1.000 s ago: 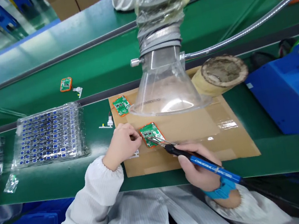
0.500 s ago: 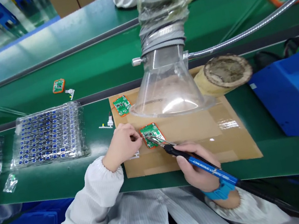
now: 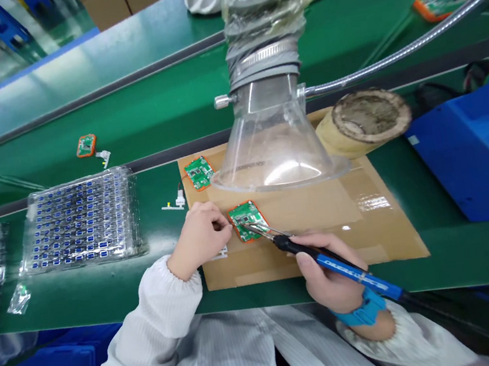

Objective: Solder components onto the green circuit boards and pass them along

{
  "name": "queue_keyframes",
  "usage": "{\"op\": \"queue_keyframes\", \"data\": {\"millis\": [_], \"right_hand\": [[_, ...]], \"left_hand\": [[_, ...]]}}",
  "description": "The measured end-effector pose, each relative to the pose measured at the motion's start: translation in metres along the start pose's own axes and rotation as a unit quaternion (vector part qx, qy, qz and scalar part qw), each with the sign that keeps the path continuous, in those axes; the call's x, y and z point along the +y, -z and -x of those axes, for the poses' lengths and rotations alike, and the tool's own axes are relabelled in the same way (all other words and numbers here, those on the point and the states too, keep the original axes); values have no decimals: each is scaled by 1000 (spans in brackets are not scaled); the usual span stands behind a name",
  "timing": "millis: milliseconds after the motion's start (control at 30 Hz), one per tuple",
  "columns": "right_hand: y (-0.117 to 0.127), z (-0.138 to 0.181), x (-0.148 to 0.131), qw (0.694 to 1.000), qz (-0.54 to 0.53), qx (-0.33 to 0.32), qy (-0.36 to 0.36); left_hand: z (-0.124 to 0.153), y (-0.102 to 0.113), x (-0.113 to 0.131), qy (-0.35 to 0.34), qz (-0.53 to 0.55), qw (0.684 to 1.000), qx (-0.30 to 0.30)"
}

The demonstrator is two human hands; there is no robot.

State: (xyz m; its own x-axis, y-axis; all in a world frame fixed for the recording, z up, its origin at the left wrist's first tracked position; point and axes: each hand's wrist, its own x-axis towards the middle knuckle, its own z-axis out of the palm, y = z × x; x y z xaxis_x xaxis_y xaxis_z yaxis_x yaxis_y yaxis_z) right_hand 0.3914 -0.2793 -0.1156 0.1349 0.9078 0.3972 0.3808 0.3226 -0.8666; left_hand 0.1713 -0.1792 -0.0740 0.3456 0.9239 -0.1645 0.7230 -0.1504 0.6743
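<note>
Left hand (image 3: 200,236) pinches the board (image 3: 248,219) edge; right hand (image 3: 326,290) grips the iron (image 3: 342,268); best pin the board firmly, tip steady

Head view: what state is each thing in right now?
Left hand, curled, fingertips at near board left edge.
Right hand, closed around soldering iron.
Soldering iron, tip down on near board.
Near board, flat on cardboard.
Far board, flat on cardboard, untouched.
Fume hood, mouth down above cardboard.
</note>
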Motion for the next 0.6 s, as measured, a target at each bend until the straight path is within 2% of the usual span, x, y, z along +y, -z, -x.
{"op": "queue_keyframes", "data": {"millis": [300, 467, 533, 600], "right_hand": [[18, -11, 20, 988, -31, 118, -93], [22, -16, 23, 982, -51, 136, -117], [23, -17, 21, 979, -43, 151, -132], [23, -20, 18, 974, -27, 174, -142]], "left_hand": [[2, 1, 1, -12, -35, 999, -20], [11, 5, 8, -37, -93, 995, -15], [11, 16, 7, 7, -28, 998, -49], [5, 34, 0, 86, 106, 984, -113]]}}
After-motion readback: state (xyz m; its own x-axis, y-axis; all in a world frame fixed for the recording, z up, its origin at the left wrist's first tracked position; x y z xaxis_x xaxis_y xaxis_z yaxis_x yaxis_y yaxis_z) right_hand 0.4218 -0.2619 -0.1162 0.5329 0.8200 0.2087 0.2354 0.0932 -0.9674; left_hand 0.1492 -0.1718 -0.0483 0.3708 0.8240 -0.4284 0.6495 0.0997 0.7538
